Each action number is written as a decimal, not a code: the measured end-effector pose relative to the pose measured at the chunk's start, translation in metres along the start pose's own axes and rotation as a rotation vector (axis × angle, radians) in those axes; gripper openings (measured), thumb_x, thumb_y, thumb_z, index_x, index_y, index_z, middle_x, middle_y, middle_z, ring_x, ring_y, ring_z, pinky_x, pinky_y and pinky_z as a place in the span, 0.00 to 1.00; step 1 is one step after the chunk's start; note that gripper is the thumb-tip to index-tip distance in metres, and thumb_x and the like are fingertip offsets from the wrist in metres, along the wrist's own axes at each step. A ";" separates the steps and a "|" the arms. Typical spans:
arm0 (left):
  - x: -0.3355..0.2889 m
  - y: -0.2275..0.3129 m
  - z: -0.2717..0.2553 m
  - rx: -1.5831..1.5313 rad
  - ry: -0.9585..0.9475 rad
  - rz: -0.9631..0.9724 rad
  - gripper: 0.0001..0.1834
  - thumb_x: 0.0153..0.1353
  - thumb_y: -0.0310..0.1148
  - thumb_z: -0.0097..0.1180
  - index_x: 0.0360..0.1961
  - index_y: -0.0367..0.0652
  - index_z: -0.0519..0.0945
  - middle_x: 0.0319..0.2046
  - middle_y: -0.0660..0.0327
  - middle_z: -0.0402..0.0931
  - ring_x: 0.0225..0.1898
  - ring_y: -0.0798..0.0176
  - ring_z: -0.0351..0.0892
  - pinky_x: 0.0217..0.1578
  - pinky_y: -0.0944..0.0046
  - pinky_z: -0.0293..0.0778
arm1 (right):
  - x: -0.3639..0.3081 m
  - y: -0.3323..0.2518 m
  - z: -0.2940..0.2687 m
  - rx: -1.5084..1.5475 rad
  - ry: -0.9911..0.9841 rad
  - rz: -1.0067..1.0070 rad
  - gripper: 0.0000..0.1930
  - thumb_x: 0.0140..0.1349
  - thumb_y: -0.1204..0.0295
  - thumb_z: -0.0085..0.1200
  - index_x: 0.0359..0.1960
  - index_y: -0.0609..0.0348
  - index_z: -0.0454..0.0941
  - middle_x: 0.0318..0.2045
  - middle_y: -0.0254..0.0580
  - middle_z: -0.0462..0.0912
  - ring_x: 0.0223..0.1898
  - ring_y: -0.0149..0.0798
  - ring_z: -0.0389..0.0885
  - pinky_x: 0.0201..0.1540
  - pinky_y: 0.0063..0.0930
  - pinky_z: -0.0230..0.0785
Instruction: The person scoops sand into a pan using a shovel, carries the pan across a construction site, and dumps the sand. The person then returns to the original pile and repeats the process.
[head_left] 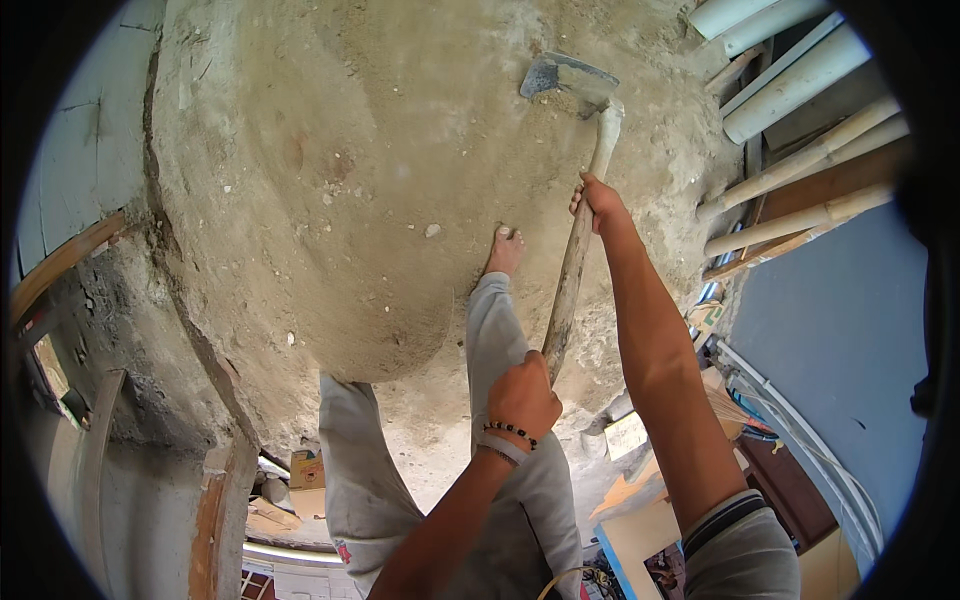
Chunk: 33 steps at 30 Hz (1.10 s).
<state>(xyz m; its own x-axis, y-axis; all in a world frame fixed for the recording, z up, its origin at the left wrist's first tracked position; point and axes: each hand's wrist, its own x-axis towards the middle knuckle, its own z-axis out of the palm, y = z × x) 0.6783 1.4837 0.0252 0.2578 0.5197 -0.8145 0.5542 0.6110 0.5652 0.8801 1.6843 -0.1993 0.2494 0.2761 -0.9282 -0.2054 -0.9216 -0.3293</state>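
Both my hands are closed round the wooden handle of a hoe (574, 272). My left hand (525, 397), with beaded bracelets at the wrist, grips the lower end near my thigh. Farther up, my right hand (598, 203) wraps the handle below its pale, bent top. The wide metal blade (568, 78) rests at the sandy ground at the far right, with some loose soil against it. My bare right foot (505, 249) stands on the dirt (350, 200) to the left of the handle.
Pale pipes (795, 85) and bamboo poles (800, 165) lie along the right, beside a blue-grey wall (820, 320). A low concrete wall (130, 330) with wooden pieces runs along the left. Cardboard boxes (307, 470) and boards (640, 540) lie behind my legs. Small stones (432, 230) dot the dirt.
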 end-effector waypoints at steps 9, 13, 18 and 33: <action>-0.132 -0.125 -0.090 0.204 -0.258 -0.112 0.13 0.42 0.27 0.53 0.29 0.29 0.72 0.24 0.38 0.76 0.32 0.36 0.78 0.35 0.46 0.75 | -0.056 0.198 0.053 0.349 -0.069 0.363 0.10 0.58 0.72 0.44 0.20 0.51 0.62 0.14 0.29 0.61 0.13 0.29 0.59 0.16 0.22 0.60; -0.175 -0.106 -0.150 0.435 -0.190 -0.061 0.08 0.39 0.28 0.55 0.23 0.35 0.76 0.21 0.45 0.77 0.27 0.44 0.80 0.29 0.50 0.76 | -0.097 0.280 0.080 0.604 -0.084 0.575 0.11 0.59 0.73 0.43 0.18 0.51 0.63 0.13 0.27 0.62 0.12 0.27 0.60 0.15 0.21 0.61; -0.156 -0.049 -0.171 0.631 -0.146 0.135 0.06 0.38 0.30 0.58 0.19 0.39 0.80 0.20 0.51 0.78 0.25 0.50 0.81 0.26 0.55 0.76 | -0.106 0.334 0.087 1.238 -0.249 0.828 0.13 0.60 0.73 0.44 0.17 0.52 0.62 0.13 0.27 0.64 0.12 0.25 0.64 0.16 0.19 0.64; -0.245 -0.016 -0.142 0.720 -0.147 -0.055 0.07 0.46 0.27 0.56 0.28 0.39 0.75 0.16 0.59 0.75 0.17 0.60 0.79 0.17 0.60 0.71 | -0.205 0.290 0.051 1.402 -0.476 0.692 0.16 0.59 0.75 0.45 0.13 0.52 0.61 0.12 0.27 0.65 0.15 0.23 0.66 0.20 0.18 0.66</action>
<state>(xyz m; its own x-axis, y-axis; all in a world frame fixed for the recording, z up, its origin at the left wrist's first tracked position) 0.4943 1.4316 0.2341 0.2903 0.3832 -0.8769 0.9386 0.0644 0.3389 0.7214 1.3747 -0.1136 -0.4934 0.2385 -0.8365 -0.8632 -0.0164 0.5045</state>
